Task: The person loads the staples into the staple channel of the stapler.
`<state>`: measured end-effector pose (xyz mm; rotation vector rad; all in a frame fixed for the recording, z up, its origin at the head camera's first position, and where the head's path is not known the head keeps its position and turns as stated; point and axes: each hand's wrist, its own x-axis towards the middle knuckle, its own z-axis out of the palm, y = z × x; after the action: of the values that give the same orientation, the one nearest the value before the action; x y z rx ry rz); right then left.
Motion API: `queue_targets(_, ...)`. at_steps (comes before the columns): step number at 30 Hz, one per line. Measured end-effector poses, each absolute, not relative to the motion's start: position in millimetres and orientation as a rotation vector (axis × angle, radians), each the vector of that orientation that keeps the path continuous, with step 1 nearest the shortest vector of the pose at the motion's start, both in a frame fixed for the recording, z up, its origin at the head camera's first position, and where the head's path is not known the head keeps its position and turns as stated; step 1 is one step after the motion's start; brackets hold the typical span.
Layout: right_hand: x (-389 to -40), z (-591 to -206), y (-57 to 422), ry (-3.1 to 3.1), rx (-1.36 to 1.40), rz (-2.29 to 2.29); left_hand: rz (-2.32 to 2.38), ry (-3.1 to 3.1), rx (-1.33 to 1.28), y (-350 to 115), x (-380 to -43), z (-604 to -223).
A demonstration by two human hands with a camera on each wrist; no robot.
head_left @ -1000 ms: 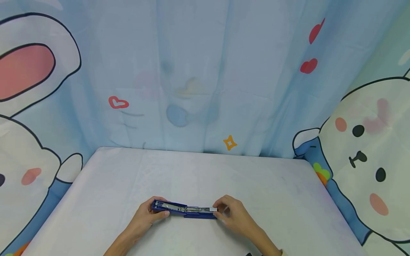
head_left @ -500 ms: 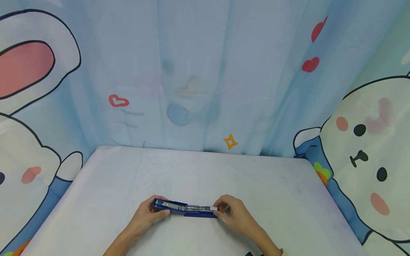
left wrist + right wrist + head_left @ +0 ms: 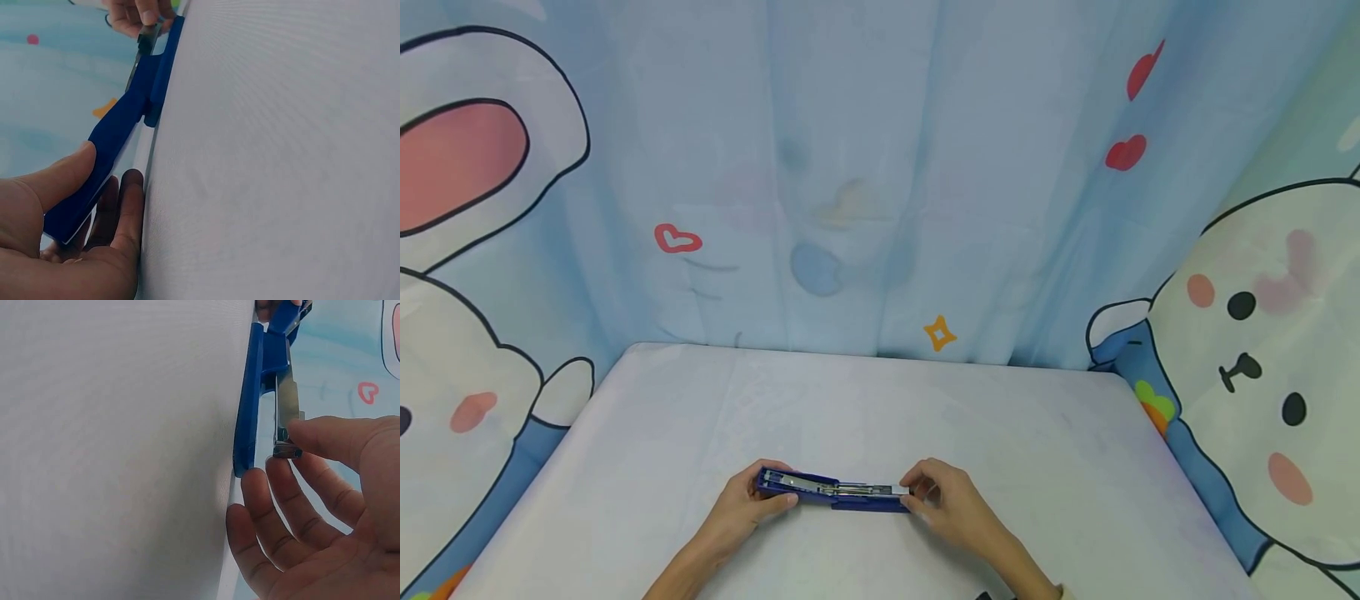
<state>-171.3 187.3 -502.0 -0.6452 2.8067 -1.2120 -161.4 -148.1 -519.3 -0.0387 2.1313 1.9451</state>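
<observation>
The left grip (image 3: 747, 498) is closed around the far-left end of the stapler (image 3: 871, 504), with the thumb on one face of the swung-back cover (image 3: 112, 134) and fingers behind it. The stapler spans the space between both hands, over the near part of the tabletop (image 3: 850, 417); whether it bears any weight there cannot be told. The blue cover looks like stiff, smooth plastic, light enough for one hand, perhaps a little slick; its broad end gives the safest hold. Further right, the metal magazine (image 3: 287, 400) lies exposed, apart from the blue base (image 3: 248, 406) at its free end. It is probably rigid but narrow, with edges that could slip or nip, so a light pinch at the tip should suit it better than a squeeze. The right grip (image 3: 947, 500) is nearly closed there, thumb and fingertips pinching the magazine's end.
</observation>
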Motion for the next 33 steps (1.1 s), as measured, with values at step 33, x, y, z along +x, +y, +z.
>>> queue_targets(33,-171.4,-505.5,188.0,2.821,-0.61,-1.151,1.951,2.122,-0.063,-148.2,-160.9,-519.7)
